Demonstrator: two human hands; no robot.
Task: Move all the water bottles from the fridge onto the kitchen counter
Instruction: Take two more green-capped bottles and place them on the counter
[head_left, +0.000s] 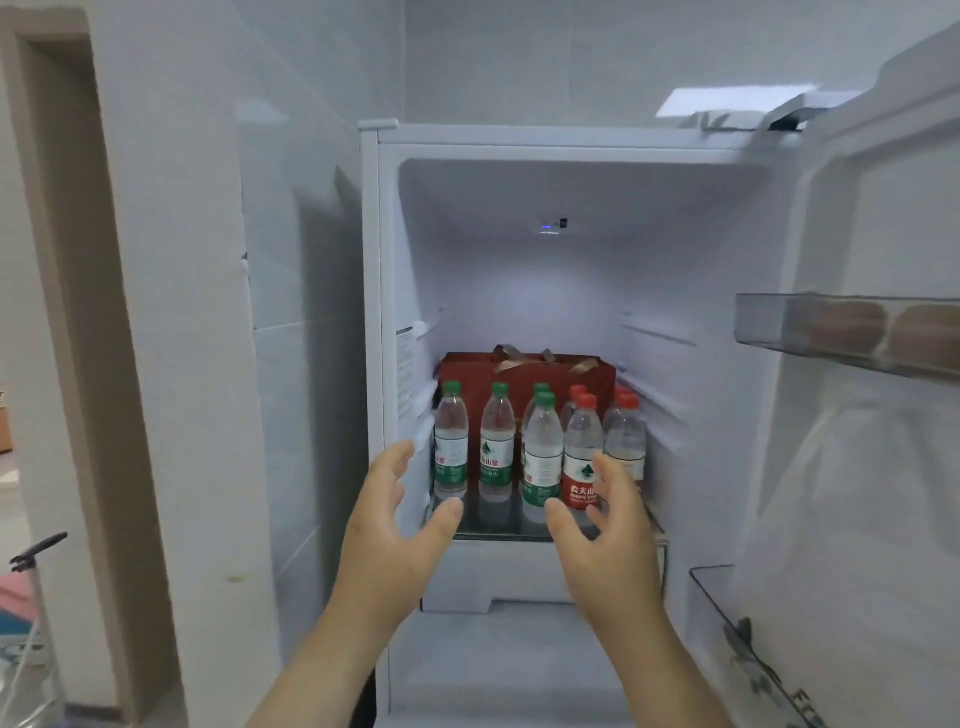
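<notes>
Both hands reach toward the open fridge (571, 150), palms facing each other, and neither holds anything. The left hand (397, 525) is spread wide, fingers fanned and thumb out, hovering at the left front edge of the glass shelf (498, 530); its fingertips lie just beside the leftmost bottle without touching it, as far as can be seen. The right hand (605, 525) is also spread, fingers slightly curled, in front of the red-labelled bottles and overlapping them in view; whether it touches one cannot be told.

The bottles (543, 447) stand upright in a cluster on the shelf, between and just beyond the two hands: green caps to the left, red caps to the right. A dark red box (524, 371) sits behind them. The fridge door (878, 467) stands open at the right.
</notes>
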